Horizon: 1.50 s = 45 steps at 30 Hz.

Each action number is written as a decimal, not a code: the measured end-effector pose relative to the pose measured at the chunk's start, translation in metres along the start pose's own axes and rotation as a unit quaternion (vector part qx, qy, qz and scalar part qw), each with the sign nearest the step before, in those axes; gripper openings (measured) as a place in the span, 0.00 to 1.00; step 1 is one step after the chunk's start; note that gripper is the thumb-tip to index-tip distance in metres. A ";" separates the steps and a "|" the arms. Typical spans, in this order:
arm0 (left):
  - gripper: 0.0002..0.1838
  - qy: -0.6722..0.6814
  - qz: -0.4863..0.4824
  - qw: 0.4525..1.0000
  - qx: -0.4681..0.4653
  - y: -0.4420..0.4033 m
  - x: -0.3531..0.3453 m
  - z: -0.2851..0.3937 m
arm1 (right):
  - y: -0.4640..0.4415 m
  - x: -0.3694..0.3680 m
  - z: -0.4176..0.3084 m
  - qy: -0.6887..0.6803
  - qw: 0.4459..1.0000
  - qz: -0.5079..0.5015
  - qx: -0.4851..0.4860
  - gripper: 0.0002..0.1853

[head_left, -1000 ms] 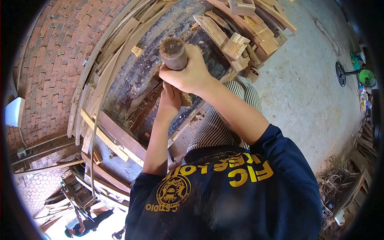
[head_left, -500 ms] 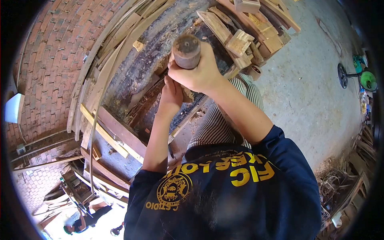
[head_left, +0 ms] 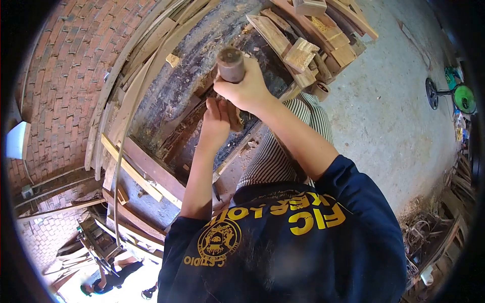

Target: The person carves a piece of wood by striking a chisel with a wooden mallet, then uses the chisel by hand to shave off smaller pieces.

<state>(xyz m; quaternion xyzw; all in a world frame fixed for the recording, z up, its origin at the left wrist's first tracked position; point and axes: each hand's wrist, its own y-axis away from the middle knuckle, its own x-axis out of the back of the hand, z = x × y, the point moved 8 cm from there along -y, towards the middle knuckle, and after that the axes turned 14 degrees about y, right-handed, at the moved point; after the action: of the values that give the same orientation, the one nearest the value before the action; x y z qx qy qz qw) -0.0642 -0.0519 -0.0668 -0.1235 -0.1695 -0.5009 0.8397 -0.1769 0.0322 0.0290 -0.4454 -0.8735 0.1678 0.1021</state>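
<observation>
My right hand (head_left: 245,90) is wrapped round a thick cylindrical piece of wood (head_left: 231,64), held nearly upright with its round end facing up at me. Just below and to the left is my left hand (head_left: 216,118), its fingers curled; what they hold is hidden. A brown block of wood (head_left: 235,119) shows right beside the left fingers, under the right hand. Both hands are above a dark, worn work surface (head_left: 174,93) strewn with shavings. The lower end of the cylinder is out of sight behind my right hand.
Boards and offcuts (head_left: 301,54) are stacked at the upper right. Long planks (head_left: 144,164) lie along the left, near a brick wall (head_left: 76,76). A green fan (head_left: 462,98) stands on the concrete floor at the far right. Another person (head_left: 108,283) is at the lower left.
The cylindrical piece of wood and my right hand have lowered slightly, and its round end looks smaller. More of my left fingers shows, a little apart from the right hand.
</observation>
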 end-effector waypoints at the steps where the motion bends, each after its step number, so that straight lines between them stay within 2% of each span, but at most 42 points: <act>1: 0.12 -0.012 0.005 1.000 0.015 -0.001 0.001 -0.002 | 0.001 0.000 0.006 -0.021 0.999 0.002 -0.028 0.06; 4: 0.12 0.001 0.006 1.000 -0.008 -0.001 -0.001 -0.001 | 0.002 0.005 0.003 -0.050 0.996 -0.001 -0.076 0.07; 6: 0.12 0.011 0.008 1.000 0.001 0.001 -0.002 0.002 | 0.002 0.013 -0.021 -0.059 0.998 0.037 -0.006 0.08; 8: 0.12 0.019 0.013 1.000 0.007 0.002 -0.002 0.004 | 0.004 0.012 -0.020 -0.057 0.997 0.042 0.017 0.09; 11: 0.13 0.019 0.032 0.999 0.011 0.001 -0.002 -0.002 | 0.004 0.010 0.001 -0.035 0.998 0.047 -0.017 0.10; 14: 0.12 -0.002 0.041 0.999 0.013 0.003 -0.004 0.000 | 0.002 0.014 -0.001 -0.075 0.994 0.034 -0.076 0.10; 16: 0.12 0.052 0.045 0.996 0.062 0.006 -0.006 0.004 | 0.004 0.019 -0.021 -0.077 0.994 0.074 -0.011 0.11; 19: 0.12 0.019 0.061 0.998 0.004 0.006 -0.007 0.003 | 0.006 0.009 -0.004 -0.004 0.997 0.065 -0.029 0.11; 21: 0.12 0.000 0.069 0.997 -0.033 0.006 -0.006 0.007 | 0.005 0.010 0.001 -0.018 0.997 0.052 -0.047 0.11; 23: 0.12 0.022 0.067 0.998 0.008 0.005 -0.007 0.006 | 0.002 0.012 -0.001 -0.031 0.996 0.043 -0.065 0.12; 25: 0.12 -0.003 0.070 0.997 0.033 0.004 -0.007 0.006 | 0.001 0.016 -0.021 -0.031 0.998 0.062 -0.004 0.11; 26: 0.13 -0.028 0.074 0.995 0.058 0.005 -0.006 0.004 | 0.004 0.013 -0.014 -0.032 0.998 0.061 -0.005 0.11; 27: 0.13 0.033 0.063 0.996 0.044 0.007 -0.009 0.008 | 0.007 0.009 -0.006 -0.015 0.997 0.066 -0.019 0.11; 29: 0.13 0.023 0.072 0.996 0.051 0.006 -0.009 -0.001 | 0.006 0.010 0.010 0.001 0.997 0.073 -0.030 0.10; 31: 0.14 -0.020 0.079 0.995 0.063 0.006 -0.007 -0.001 | 0.005 0.009 0.022 -0.026 0.992 0.041 -0.119 0.09; 32: 0.14 -0.020 0.076 0.995 0.062 0.006 -0.007 0.000 | 0.006 0.011 0.020 -0.025 0.991 0.044 -0.120 0.09; 34: 0.14 0.060 0.075 0.992 0.085 0.009 -0.010 -0.001 | 0.005 0.018 -0.008 -0.039 0.995 0.064 -0.059 0.08; 35: 0.14 -0.001 0.087 0.994 0.062 0.007 -0.008 0.000 | 0.005 0.021 -0.021 -0.049 0.994 0.088 -0.037 0.08; 38: 0.13 -0.002 0.105 0.993 0.057 0.008 -0.009 -0.006 | 0.009 0.026 -0.020 -0.005 0.993 0.120 0.007 0.08; 39: 0.13 -0.015 0.091 0.993 0.070 0.007 -0.009 -0.006 | 0.010 0.027 -0.012 -0.053 0.991 0.118 -0.037 0.08; 42: 0.13 0.006 0.083 0.994 0.069 0.008 -0.011 -0.003 | 0.007 0.027 -0.008 -0.112 0.983 0.121 -0.079 0.09; 43: 0.13 0.019 0.086 0.992 0.086 0.008 -0.012 -0.010 | 0.005 0.025 -0.017 -0.067 0.991 0.103 -0.060 0.10; 44: 0.13 -0.037 0.104 0.991 0.077 0.007 -0.011 -0.009 | 0.004 0.026 -0.021 -0.067 0.991 0.104 -0.059 0.10; 45: 0.14 -0.028 0.090 0.995 0.034 0.003 -0.013 -0.011 | 0.003 0.027 -0.039 -0.048 0.992 0.110 -0.026 0.10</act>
<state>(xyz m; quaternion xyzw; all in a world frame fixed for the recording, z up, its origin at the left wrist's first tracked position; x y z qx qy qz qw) -0.0656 -0.0437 -0.0823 -0.1241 -0.1982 -0.4132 0.8801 -0.1781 0.0635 0.0647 -0.5324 -0.8275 0.1761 0.0290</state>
